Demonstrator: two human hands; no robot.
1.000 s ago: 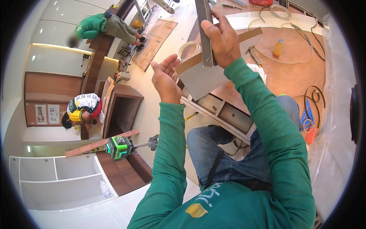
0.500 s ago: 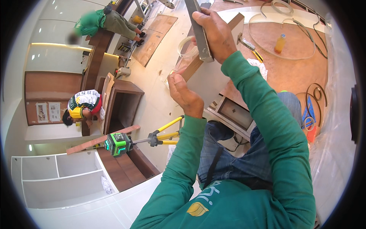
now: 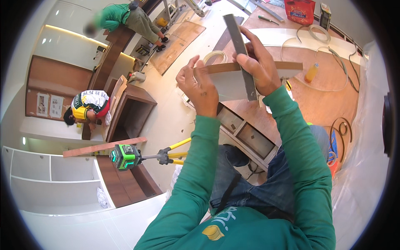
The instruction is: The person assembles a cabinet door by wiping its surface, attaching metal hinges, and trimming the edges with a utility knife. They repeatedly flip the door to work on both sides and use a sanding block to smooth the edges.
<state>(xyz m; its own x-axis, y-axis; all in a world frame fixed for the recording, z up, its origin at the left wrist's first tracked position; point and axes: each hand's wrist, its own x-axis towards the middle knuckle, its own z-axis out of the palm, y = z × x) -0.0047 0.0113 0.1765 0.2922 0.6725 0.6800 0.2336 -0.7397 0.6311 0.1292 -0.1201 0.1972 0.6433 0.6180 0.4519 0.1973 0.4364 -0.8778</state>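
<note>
My right hand (image 3: 262,71) is closed round a long, flat, dark grey bar (image 3: 240,52) that looks like a sanding block. The bar stands across the brown edge (image 3: 223,68) of a white panel (image 3: 230,86), close to that edge; whether they touch I cannot tell. My left hand (image 3: 201,85) grips the panel's left end with bent fingers, thumb and fingertips near the brown edge. Below the panel stands a pale drawer-like frame (image 3: 250,135) with compartments, by my knees. A yellow-handled cutter (image 3: 288,85) lies behind my right wrist, partly hidden.
A green laser level (image 3: 127,157) on a yellow-legged tripod stands left. On the brown board (image 3: 321,106) are a bottle of amber liquid (image 3: 311,73), coiled edging strips (image 3: 342,129) and a screwdriver-like tool (image 3: 268,19). Two people (image 3: 89,106) work at the far left, near a brown cabinet (image 3: 135,106).
My right hand and the bar have moved right and slightly down. The panel has turned so its brown edge lies nearly level. My left hand has risen, and the whole view has shifted.
</note>
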